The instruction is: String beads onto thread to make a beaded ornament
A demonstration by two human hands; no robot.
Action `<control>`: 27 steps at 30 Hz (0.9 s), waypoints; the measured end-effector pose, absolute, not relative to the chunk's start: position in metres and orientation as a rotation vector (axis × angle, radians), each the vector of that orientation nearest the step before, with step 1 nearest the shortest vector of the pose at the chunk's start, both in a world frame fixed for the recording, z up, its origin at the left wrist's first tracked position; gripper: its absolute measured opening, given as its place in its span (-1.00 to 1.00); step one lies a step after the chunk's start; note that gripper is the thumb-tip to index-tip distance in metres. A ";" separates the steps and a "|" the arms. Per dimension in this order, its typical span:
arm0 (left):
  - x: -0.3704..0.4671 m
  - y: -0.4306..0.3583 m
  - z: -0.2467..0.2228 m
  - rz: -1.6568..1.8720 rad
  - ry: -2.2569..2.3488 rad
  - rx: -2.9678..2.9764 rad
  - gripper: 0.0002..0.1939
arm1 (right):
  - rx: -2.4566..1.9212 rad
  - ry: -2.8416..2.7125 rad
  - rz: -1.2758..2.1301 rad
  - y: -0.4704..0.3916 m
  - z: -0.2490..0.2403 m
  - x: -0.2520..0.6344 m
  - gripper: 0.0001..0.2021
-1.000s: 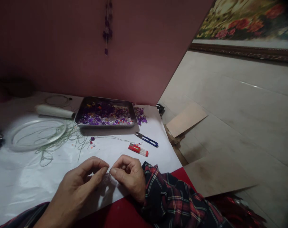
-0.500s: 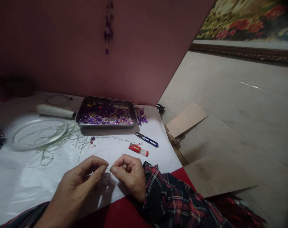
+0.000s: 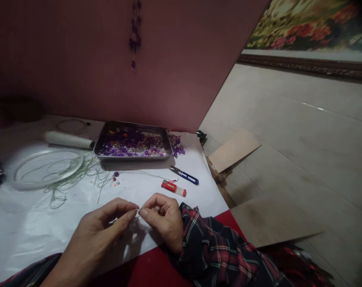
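Note:
Low over the white-covered table, my left hand (image 3: 104, 229) pinches thumb and forefinger together. My right hand (image 3: 164, 219) is pinched as well, its fingertips almost touching those of the left. Between the tips shows a bit of thin pale thread (image 3: 137, 210); most of it is hidden by the fingers. Beyond the hands lie a red lighter (image 3: 174, 188) and blue thread snips (image 3: 184, 175). A few loose beads (image 3: 116, 174) rest near the middle. Behind them stands a metal tray (image 3: 133, 158) of purple, clear and coloured beads.
Tangled green thread (image 3: 88, 169) and a clear ring-shaped coil (image 3: 16, 185) lie on the left. A pale cone (image 3: 69, 140) rests beside the tray. Purple beads (image 3: 177, 147) spill past its right side. A bead strand (image 3: 135, 40) hangs on the pink wall (image 3: 79, 59).
My left fingertips have moved slightly right, closer to my right fingertips. A pale bit of thread now shows between them. The things on the table have stayed put.

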State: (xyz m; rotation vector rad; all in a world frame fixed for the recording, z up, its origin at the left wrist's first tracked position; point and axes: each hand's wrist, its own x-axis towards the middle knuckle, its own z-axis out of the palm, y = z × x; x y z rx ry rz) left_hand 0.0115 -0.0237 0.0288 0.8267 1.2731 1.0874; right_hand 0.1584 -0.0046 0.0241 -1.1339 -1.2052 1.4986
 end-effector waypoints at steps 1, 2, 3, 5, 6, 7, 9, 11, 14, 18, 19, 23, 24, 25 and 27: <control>0.011 -0.023 0.030 1.092 1.264 0.827 -0.75 | -1.137 -1.205 1.499 -0.005 0.024 0.158 -0.84; 0.010 -0.023 0.030 1.086 1.250 0.832 -0.76 | -1.139 -1.206 1.499 -0.004 0.024 0.158 -0.84; 0.009 -0.023 0.031 1.077 1.237 0.838 -0.77 | -1.138 -1.208 1.499 -0.004 0.024 0.158 -0.84; 0.009 -0.023 0.032 1.066 1.223 0.837 -0.78 | -1.135 -1.212 1.497 -0.004 0.024 0.158 -0.84; 0.009 -0.023 0.032 1.070 1.222 0.827 -0.78 | -1.133 -1.211 1.498 -0.004 0.024 0.158 -0.85; 0.009 -0.023 0.031 1.078 1.222 0.812 -0.78 | -1.132 -1.209 1.499 -0.004 0.024 0.158 -0.84; 0.008 -0.023 0.028 1.091 1.222 0.783 -0.78 | -1.128 -1.203 1.504 -0.004 0.024 0.159 -0.84; 0.005 -0.022 0.022 1.044 1.208 0.784 -0.76 | -1.124 -1.196 1.503 -0.004 0.025 0.159 -0.84; 0.001 -0.020 0.014 0.974 1.191 0.806 -0.72 | -1.128 -1.194 1.496 -0.004 0.025 0.158 -0.84; 0.003 -0.022 0.015 0.997 1.198 0.789 -0.73 | -1.139 -1.201 1.496 -0.005 0.024 0.158 -0.85; 0.004 -0.022 0.017 1.019 1.208 0.777 -0.74 | -1.140 -1.205 1.493 -0.005 0.024 0.158 -0.85; 0.010 -0.025 0.026 1.084 1.239 0.771 -0.74 | -1.133 -1.212 1.497 -0.005 0.024 0.158 -0.84; 0.011 -0.025 0.028 1.093 1.243 0.775 -0.74 | -1.130 -1.215 1.501 -0.005 0.024 0.158 -0.84; 0.011 -0.025 0.029 1.099 1.247 0.784 -0.74 | -1.130 -1.218 1.504 -0.005 0.024 0.158 -0.84; 0.010 -0.025 0.029 1.089 1.259 0.823 -0.73 | -1.132 -1.231 1.493 -0.005 0.023 0.159 -0.84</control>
